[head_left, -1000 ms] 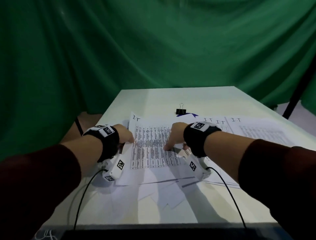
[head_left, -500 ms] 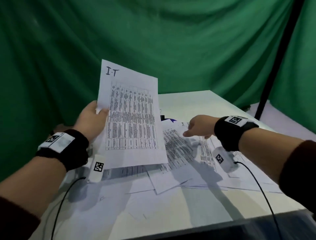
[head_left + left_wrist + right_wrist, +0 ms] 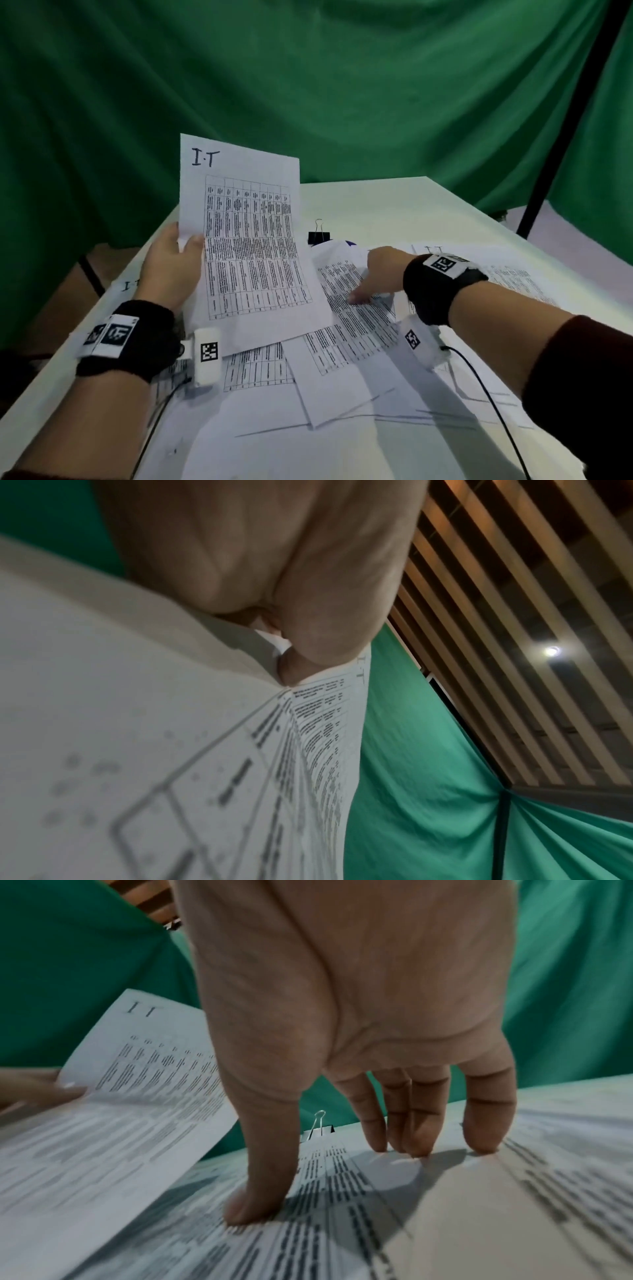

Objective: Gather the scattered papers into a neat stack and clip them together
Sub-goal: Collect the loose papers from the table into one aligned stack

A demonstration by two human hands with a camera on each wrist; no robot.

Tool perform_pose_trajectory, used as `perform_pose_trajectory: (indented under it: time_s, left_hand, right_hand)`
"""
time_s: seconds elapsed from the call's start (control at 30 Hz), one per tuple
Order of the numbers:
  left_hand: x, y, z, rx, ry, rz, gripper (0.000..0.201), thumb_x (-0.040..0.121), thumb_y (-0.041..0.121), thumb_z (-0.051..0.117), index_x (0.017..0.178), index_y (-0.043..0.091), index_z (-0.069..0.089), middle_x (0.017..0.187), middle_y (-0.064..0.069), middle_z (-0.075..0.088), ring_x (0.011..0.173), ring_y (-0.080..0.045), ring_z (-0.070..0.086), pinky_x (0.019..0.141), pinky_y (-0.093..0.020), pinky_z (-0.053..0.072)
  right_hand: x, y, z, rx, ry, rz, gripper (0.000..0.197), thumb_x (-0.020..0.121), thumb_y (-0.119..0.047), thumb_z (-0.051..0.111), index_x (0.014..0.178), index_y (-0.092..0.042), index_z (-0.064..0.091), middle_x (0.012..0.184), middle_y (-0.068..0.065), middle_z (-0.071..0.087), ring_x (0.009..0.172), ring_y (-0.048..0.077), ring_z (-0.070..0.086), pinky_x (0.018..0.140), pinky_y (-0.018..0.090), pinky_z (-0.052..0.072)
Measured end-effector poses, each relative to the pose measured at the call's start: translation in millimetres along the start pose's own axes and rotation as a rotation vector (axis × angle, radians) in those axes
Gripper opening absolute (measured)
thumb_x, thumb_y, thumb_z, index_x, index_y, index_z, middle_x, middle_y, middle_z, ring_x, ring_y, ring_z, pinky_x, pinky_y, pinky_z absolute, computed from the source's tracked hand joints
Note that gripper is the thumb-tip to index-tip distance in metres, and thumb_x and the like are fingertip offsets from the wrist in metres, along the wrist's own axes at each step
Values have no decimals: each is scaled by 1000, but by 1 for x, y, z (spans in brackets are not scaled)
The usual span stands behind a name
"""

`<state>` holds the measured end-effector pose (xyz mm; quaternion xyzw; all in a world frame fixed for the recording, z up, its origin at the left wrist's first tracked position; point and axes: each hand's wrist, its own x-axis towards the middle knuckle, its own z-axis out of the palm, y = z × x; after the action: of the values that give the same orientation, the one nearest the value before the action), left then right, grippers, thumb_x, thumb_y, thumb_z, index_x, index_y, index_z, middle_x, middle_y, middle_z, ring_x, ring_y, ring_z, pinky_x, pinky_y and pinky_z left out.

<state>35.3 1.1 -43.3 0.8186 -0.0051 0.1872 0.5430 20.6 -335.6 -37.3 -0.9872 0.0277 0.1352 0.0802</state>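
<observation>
My left hand (image 3: pixel 178 260) pinches the left edge of a printed sheet (image 3: pixel 250 240) marked "I·T" and holds it upright above the white table (image 3: pixel 394 205). In the left wrist view the thumb and fingers (image 3: pixel 308 642) grip that sheet (image 3: pixel 171 750). My right hand (image 3: pixel 376 277) rests with straight fingertips (image 3: pixel 411 1139) and thumb on another printed sheet (image 3: pixel 356 308) lying in the scattered papers (image 3: pixel 308 394). A black binder clip (image 3: pixel 318 234) stands on the table just beyond the papers, also visible as the binder clip (image 3: pixel 318 1129) past my right fingers.
A green curtain (image 3: pixel 308 85) hangs behind and left of the table. A black pole (image 3: pixel 561 137) stands at the far right. More sheets (image 3: pixel 513 274) lie under my right forearm. Cables (image 3: pixel 486 394) trail from both wrist units across the papers.
My left hand has lifted one sheet off the pile and now holds it upright. My right hand has moved to the right and pressed down on another sheet.
</observation>
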Motion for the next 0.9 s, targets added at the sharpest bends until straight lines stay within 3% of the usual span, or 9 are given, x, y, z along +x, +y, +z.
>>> perform_pose_trajectory:
  time_s: [0.17,0.3,0.37,0.4,0.5,0.57,0.63,0.77,0.9]
  left_hand:
    - [-4,0,-1,-73,-6,-35,16,108,27,55,120,26,66,111,4,77,105,-22,73,99,-51,57]
    - [-8,8,0,-120,8,8,24,110,21,52,130,16,64,105,13,73,96,-4,70,78,-19,57]
    - [-6,18,0,-156,32,59,22,110,20,53,129,19,64,110,12,73,102,-4,71,88,-19,58]
    - [-2,23,0,-191,46,75,20,109,21,54,127,21,64,115,8,74,109,-12,72,99,-31,58]
    - [6,33,5,-265,56,82,20,107,26,56,126,25,63,124,3,74,120,-21,69,111,-52,51]
    - [7,35,12,-242,45,93,22,109,24,55,130,23,62,118,9,73,114,-15,70,111,-48,51]
    - [5,32,17,-199,28,108,24,110,19,53,133,18,61,113,15,70,106,-5,68,108,-41,51]
    - [1,22,15,-180,13,102,30,111,21,53,138,14,61,116,8,72,109,-13,69,103,-39,53]
    - [3,11,12,-181,28,60,21,110,21,53,127,26,65,102,17,73,91,7,69,83,-22,54]
  right_hand:
    - [9,9,-5,51,1,9,43,86,-46,84,75,-10,64,70,1,58,63,16,50,56,27,39]
    - [4,16,-7,65,20,-17,36,89,-35,82,112,-12,67,89,-4,67,76,11,56,62,24,43]
    - [1,21,-8,117,7,-17,55,83,-45,86,122,-12,64,94,-1,70,78,13,60,65,26,45]
    - [0,22,-8,130,-2,-11,68,78,-55,87,125,-10,65,102,4,73,83,15,63,68,27,45]
    - [1,17,-5,68,-51,3,73,70,-68,86,100,-2,72,91,7,75,76,18,63,66,28,44]
    - [2,12,-4,26,-33,-4,59,75,-62,86,71,-8,62,65,0,60,59,15,51,58,26,40]
    - [2,12,-4,38,-21,-9,56,80,-54,87,62,-12,55,57,-2,52,53,15,47,54,27,38]
    - [0,13,-9,43,-6,1,44,86,-46,84,78,-8,62,65,2,56,58,16,51,53,24,40]
    - [-1,11,-10,153,33,17,36,89,-34,83,90,-2,68,75,10,65,61,22,59,54,24,47]
